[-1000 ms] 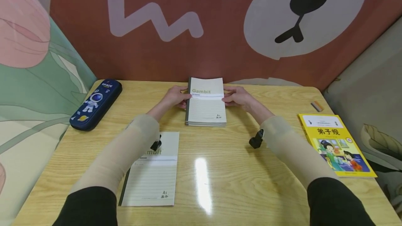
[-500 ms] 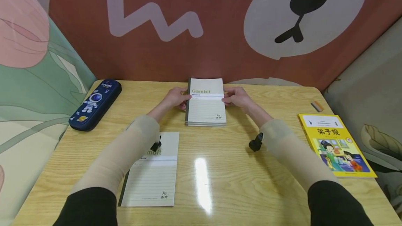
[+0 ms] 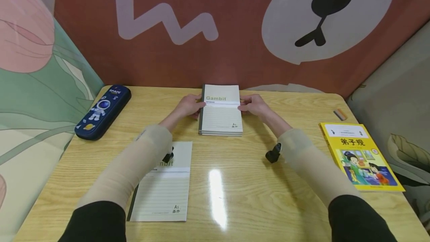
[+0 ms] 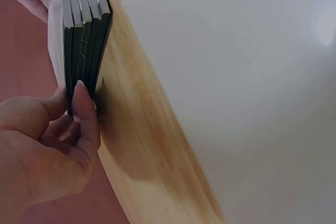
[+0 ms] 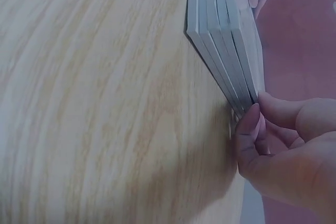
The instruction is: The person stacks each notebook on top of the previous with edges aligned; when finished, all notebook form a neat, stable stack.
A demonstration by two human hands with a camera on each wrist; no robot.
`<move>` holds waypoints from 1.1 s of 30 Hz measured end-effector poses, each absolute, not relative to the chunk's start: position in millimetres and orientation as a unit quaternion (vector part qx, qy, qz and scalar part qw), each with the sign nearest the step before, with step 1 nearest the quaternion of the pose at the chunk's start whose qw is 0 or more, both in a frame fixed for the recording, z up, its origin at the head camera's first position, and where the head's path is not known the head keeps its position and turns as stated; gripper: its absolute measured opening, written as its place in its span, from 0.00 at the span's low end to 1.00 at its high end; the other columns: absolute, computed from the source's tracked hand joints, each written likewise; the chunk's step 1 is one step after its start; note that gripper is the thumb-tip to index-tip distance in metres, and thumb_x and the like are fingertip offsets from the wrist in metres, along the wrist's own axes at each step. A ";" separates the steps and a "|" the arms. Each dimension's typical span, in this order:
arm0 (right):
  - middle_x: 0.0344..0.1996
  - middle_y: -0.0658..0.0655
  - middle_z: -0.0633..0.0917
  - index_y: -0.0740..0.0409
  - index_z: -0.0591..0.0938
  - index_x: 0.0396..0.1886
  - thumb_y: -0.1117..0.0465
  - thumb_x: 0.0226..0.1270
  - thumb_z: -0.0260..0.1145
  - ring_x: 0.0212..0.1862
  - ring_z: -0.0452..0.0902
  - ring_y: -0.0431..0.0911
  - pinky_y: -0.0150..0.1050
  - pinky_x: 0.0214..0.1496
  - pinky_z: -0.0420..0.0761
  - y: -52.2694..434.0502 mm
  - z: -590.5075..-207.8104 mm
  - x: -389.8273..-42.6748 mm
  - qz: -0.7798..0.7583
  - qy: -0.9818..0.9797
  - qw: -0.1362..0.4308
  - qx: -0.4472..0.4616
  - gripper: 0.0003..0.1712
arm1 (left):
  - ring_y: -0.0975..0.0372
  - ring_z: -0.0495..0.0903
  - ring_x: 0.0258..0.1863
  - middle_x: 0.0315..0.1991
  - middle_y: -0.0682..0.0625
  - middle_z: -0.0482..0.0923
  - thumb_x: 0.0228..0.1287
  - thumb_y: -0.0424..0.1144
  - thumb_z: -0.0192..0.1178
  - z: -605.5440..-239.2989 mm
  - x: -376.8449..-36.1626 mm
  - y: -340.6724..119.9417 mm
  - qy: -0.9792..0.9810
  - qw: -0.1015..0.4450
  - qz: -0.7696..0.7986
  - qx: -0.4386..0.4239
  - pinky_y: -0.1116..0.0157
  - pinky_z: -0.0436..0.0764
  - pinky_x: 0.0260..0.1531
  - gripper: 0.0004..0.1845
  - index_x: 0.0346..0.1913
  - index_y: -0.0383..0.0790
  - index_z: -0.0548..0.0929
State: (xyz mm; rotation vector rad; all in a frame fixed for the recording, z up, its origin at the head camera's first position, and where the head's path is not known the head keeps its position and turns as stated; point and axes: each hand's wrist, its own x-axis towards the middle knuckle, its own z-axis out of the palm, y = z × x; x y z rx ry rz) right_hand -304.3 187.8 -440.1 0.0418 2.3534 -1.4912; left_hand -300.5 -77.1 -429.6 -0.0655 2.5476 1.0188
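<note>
A stack of several white Gambit notebooks [image 3: 221, 118] lies at the back middle of the table, dark spines to the left. My left hand [image 3: 187, 106] grips its spine side, thumb at the top cover's edge and the index finger against the spines [image 4: 84, 51]. On the opposite side my right hand [image 3: 254, 105] holds the page edges [image 5: 223, 40] between thumb and curled fingers. In both wrist views the notebooks lie nearly flush, slightly fanned at the edges. Another Gambit notebook [image 3: 168, 193] lies flat nearer me, partly covered by my left forearm.
A navy astronaut pencil case [image 3: 102, 112] sits at the back left of the wooden table [image 3: 248, 204]. At the right lie a yellow picture-covered book [image 3: 361, 156] and a small eraser [image 3: 340, 114]. A red-brown printed wall [image 3: 235, 62] rises right behind the stack.
Both hands keep their hold at the sides of the stack, which stays in nearly the same place. The other things have not moved; the head view shifts very slightly.
</note>
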 end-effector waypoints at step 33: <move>0.54 0.73 0.80 0.60 0.71 0.75 0.51 0.81 0.57 0.50 0.83 0.63 0.48 0.48 0.90 163.0 -408.8 -212.6 -0.550 0.829 0.044 -0.093 0.29 | 0.38 0.77 0.65 0.69 0.28 0.72 0.83 0.61 0.30 -396.7 -207.4 -202.4 0.924 0.160 0.344 0.043 0.43 0.79 0.63 0.39 0.79 0.31 0.60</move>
